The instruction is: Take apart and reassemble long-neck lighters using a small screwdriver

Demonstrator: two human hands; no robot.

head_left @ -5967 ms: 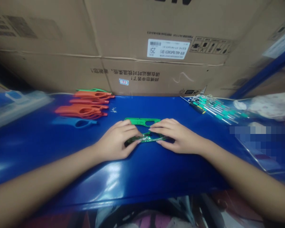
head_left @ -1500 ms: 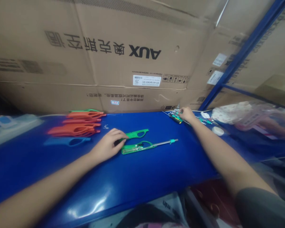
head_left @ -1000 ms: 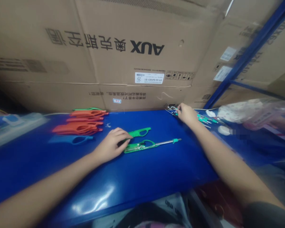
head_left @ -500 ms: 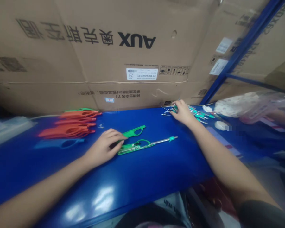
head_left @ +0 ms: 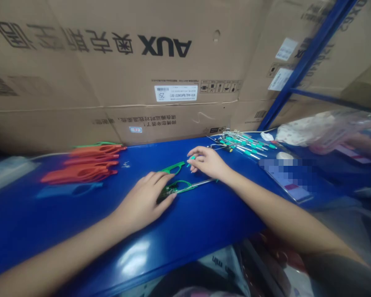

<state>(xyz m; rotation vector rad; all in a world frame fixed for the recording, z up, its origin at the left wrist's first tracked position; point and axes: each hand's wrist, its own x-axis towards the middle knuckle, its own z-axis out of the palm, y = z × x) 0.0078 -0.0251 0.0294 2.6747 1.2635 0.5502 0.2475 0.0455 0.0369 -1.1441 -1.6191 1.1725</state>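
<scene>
My left hand [head_left: 150,192] is curled over the rear end of an opened green long-nosed lighter [head_left: 183,189], thumb on the near side and fingers on the far side. The lighter's metal tube points right, and dark parts show inside its shell under my fingers. Beyond my fingertips lies another green shell half [head_left: 174,167], flat on the table. My right hand [head_left: 208,163] hovers above the lighter's tube, its fingers pinched around a small teal plastic piece [head_left: 191,160]; the fingers partly hide it.
A heap of metal tubes with teal ends [head_left: 243,142] lies at the back right. Orange shells [head_left: 86,167] and a blue shell [head_left: 69,189] lie left. A phone [head_left: 286,181] is on the right. Cardboard [head_left: 111,90] stands behind the blue table [head_left: 188,227].
My right hand has come back from the heap of tubes towards the lighter, now with a small teal piece in its fingers. My left hand has shifted slightly right over the lighter's shell.
</scene>
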